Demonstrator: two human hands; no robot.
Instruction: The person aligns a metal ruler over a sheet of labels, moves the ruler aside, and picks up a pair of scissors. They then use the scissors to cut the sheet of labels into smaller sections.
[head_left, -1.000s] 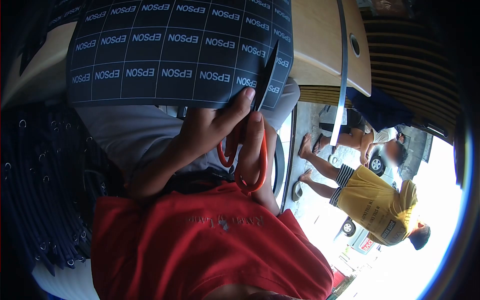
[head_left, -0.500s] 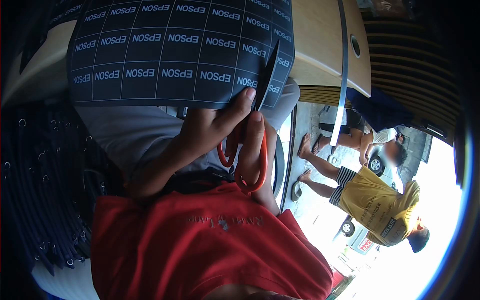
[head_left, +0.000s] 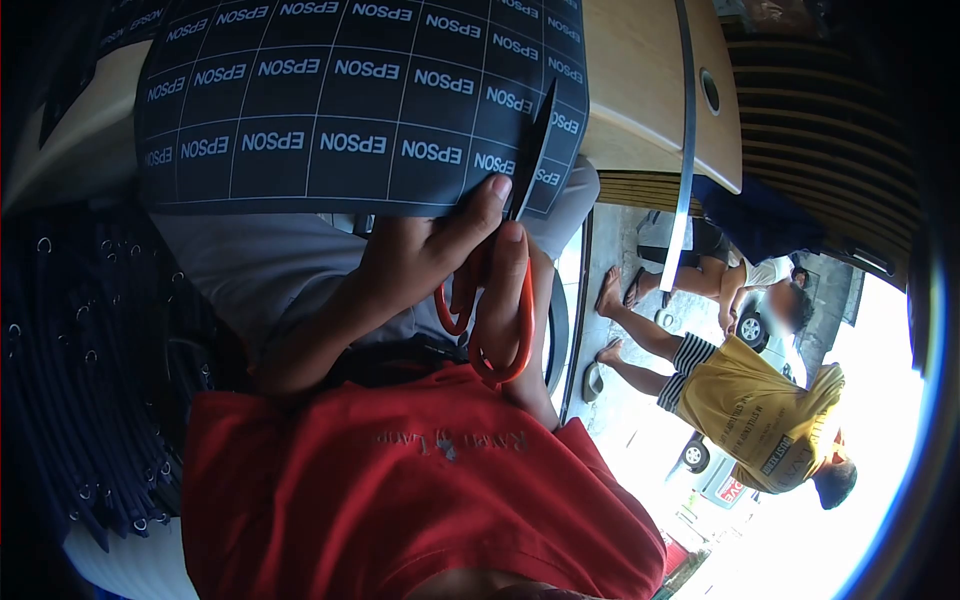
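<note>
A dark sheet (head_left: 350, 110) printed with rows of EPSON labels lies across the table edge and over my lap. My left hand (head_left: 410, 255) pinches its lower edge, the thumb on top and the other fingers mostly hidden beneath. Close beside it, my right hand (head_left: 505, 300) is closed round the orange handles of the scissors (head_left: 533, 150). One dark blade lies over the right part of the sheet, pointing up and away from me; the other blade is hidden. Both hands nearly touch where the blade meets the sheet's edge.
A wooden table (head_left: 640, 90) extends behind the sheet, with a pale strip (head_left: 685, 150) hanging over it. Dark straps with metal rings (head_left: 90, 380) hang at left. At right, a person in a yellow shirt (head_left: 755, 410) and another person (head_left: 765, 280) are outside near vehicles.
The left part of the sheet has shifted and bent slightly, its labels now looking wider. My hands and the scissors show hardly any movement.
</note>
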